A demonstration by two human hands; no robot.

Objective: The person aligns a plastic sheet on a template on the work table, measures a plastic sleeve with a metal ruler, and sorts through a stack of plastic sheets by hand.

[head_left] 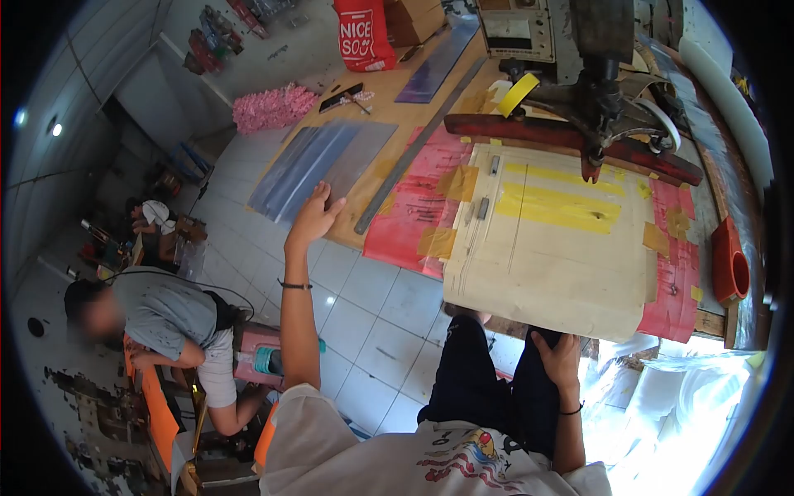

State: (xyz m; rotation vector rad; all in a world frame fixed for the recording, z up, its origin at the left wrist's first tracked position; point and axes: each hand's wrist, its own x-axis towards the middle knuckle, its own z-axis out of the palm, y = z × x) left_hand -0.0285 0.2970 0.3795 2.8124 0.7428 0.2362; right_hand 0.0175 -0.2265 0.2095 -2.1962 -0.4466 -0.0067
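Observation:
My left hand (314, 217) is stretched out to the left, fingers extended, at the near edge of a stack of clear, bluish plastic sheets (318, 161). Nothing shows in its grip, and I cannot tell whether the fingertips touch the sheets. My right hand (561, 360) lies on my dark-trousered knee, fingers laid over it, holding nothing visible. In front of me is a cream board (546, 273) with yellow tape strips (558, 207), set on a red sheet (413, 198). Above its far edge hangs the press's red bar (513, 131).
A long metal strip (422, 145) lies between the sheets and the board. A phone (340, 97), a red bag (364, 35) and a pink pile (273, 107) are farther back. A red holder (729, 260) is at right. A co-worker (169, 310) sits at left.

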